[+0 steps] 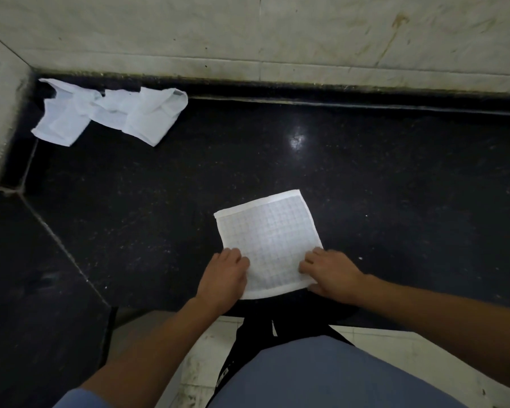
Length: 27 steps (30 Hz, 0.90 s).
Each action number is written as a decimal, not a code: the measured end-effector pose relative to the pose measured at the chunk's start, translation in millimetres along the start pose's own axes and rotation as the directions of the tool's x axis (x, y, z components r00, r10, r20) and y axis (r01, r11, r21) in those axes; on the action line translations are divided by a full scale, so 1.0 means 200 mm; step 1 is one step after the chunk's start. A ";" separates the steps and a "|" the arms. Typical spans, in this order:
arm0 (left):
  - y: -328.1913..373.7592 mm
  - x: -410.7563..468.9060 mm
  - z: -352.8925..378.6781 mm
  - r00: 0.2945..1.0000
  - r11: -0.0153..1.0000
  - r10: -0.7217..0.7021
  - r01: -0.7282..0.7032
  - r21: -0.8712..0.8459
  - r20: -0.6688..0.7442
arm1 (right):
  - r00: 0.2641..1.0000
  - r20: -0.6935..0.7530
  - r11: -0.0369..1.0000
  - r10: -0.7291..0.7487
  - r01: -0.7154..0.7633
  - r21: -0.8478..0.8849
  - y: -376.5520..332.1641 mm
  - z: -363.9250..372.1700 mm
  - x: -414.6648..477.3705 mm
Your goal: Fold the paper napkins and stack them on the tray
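A white paper napkin point(270, 237) with a fine grid pattern lies flat on the black counter point(395, 187), close to its front edge. My left hand point(223, 279) rests on the napkin's near left corner with curled fingers. My right hand point(331, 275) presses on the near right corner. Both hands touch the sheet; the corners beneath them are hidden. A loose heap of several crumpled white napkins point(112, 111) lies at the far left of the counter, beside the wall corner. No tray is in view.
A pale tiled wall point(277, 33) runs along the back of the counter, and a tiled pillar point(0, 113) juts in at the left. The counter continues to the lower left. White floor tiles point(395, 343) show below its front edge.
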<state>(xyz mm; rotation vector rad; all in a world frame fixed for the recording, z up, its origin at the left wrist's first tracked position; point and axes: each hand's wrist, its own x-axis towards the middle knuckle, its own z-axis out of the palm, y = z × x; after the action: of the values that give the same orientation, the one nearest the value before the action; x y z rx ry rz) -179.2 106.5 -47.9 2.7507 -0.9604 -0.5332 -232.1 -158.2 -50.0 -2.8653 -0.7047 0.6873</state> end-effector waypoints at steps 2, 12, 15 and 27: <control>0.08 -0.01 0.03 0.995 0.995 0.088 -0.086 -0.053 0.036 | 0.986 0.156 0.998 0.063 -0.062 -0.013 -0.02 0.02 -0.02; 0.20 0.00 0.06 0.976 1.000 0.009 -0.013 0.019 0.219 | 0.981 -0.194 0.998 0.019 -0.007 0.062 0.01 -0.05 0.01; 0.14 -0.03 0.02 0.962 0.995 0.004 0.022 -0.094 0.274 | 0.997 -0.078 0.997 -0.010 0.016 0.077 0.05 -0.02 -0.02; -0.21 0.15 -0.20 0.908 0.732 -0.380 0.411 -0.544 0.175 | 0.903 0.069 0.722 0.423 -0.383 0.576 0.24 -0.33 0.26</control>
<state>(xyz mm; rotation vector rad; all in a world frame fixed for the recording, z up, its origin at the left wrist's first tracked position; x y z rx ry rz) -119.1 121.5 -31.7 2.3673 -0.1384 -0.8070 -140.7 -176.3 -22.3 -2.4378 0.1604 0.6931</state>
